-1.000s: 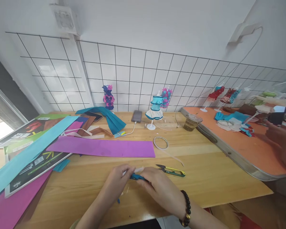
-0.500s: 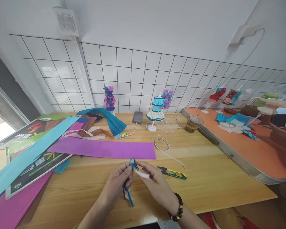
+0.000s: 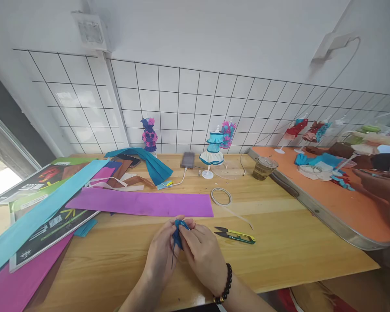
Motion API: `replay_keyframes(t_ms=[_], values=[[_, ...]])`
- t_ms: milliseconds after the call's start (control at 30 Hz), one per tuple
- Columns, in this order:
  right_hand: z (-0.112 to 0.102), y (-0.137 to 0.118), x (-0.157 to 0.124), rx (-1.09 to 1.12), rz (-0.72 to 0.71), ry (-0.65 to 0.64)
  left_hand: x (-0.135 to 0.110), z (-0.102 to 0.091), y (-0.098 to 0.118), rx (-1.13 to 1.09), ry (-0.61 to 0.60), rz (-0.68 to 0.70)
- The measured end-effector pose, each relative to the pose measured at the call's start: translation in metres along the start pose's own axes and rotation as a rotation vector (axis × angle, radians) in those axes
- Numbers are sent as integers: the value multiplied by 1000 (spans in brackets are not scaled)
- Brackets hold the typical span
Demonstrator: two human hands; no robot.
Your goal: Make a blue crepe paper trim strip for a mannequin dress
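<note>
Near the table's front edge, a small piece of blue crepe paper (image 3: 178, 237) is pinched between my two hands. My left hand (image 3: 160, 249) is closed around its left side, and a thin dark strip hangs down from it. My right hand (image 3: 203, 253), with a beaded bracelet at the wrist, grips it from the right with thumb and fingertips; the fingers partly hide the paper. To the right lie thread snips (image 3: 235, 235) with yellow and green handles. A wide purple paper strip (image 3: 143, 203) lies just beyond my hands.
A roll of tape (image 3: 221, 196) lies behind the snips. A small doll stand in a teal and white dress (image 3: 212, 147) and a lidded cup (image 3: 264, 169) are farther back. Magazines (image 3: 29, 251) and paper strips cover the left. At right, another person's hand (image 3: 385, 190) is over an orange table (image 3: 344, 208).
My hands have drawn closer together around the blue paper. The white strip and the loose blue ends are no longer visible. The other person's hand has shifted left.
</note>
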State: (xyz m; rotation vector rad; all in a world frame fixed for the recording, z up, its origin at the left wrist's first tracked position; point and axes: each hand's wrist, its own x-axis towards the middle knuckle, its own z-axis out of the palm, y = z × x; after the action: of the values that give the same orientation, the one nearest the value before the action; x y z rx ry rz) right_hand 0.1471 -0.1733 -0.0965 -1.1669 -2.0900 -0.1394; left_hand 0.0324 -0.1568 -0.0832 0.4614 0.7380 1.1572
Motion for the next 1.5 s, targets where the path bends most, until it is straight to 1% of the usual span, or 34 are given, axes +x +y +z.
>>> replay_keyframes(t_ms=[67,133,200,300,367,433,467,533,600,633,667,733,800,867,933,1033,1100,1167,1233,1300,1367,1433,1500], values=[[3,-2,-1,-27,-14,-2,-1,2,0,-44,20,11],[7,-4,-2,-59,-56,-36,-1,3,-1,-39,59,43],[8,-8,-3,-81,-84,-96,0,3,-2,-41,118,77],[4,-12,-3,-35,-63,-187,3,1,2,-82,193,107],[-4,-13,-3,80,-39,-209,5,-3,8,-106,210,137],[-12,-11,-2,243,19,-176,7,-7,14,-120,205,192],[-16,-9,-1,325,83,-140,7,-9,16,-119,191,218],[-20,-6,1,472,269,-55,6,-9,18,-99,142,243],[-18,-5,3,640,460,-21,2,-6,15,-60,96,235],[-16,-5,4,746,524,-43,0,-3,12,-43,82,227],[-13,-7,5,865,555,-91,-3,0,9,-28,73,221],[-7,-12,7,1082,551,-210,-7,6,4,-17,54,213],[-4,-16,7,1179,551,-294,-9,8,1,-5,10,221],[-5,-16,6,1126,583,-332,-10,5,0,53,-35,260],[-10,-12,3,965,579,-379,-10,-1,0,220,-45,309],[-22,-3,1,644,481,-439,-10,-11,-1,595,-12,366],[-29,0,0,469,426,-468,-9,-15,-2,746,-24,389],[-34,0,1,359,401,-479,-7,-17,-3,735,-50,390],[-36,-2,2,363,422,-480,-4,-16,-4,614,-52,384],[-36,-3,2,497,496,-468,-3,-14,-3,483,-34,383],[-34,-2,3,718,605,-454,-3,-12,-1,413,-24,380],[-31,-2,3,986,672,-450,-6,-10,0,419,-36,361],[-26,-2,5,1217,652,-432,-10,-8,-1,480,-68,315]])
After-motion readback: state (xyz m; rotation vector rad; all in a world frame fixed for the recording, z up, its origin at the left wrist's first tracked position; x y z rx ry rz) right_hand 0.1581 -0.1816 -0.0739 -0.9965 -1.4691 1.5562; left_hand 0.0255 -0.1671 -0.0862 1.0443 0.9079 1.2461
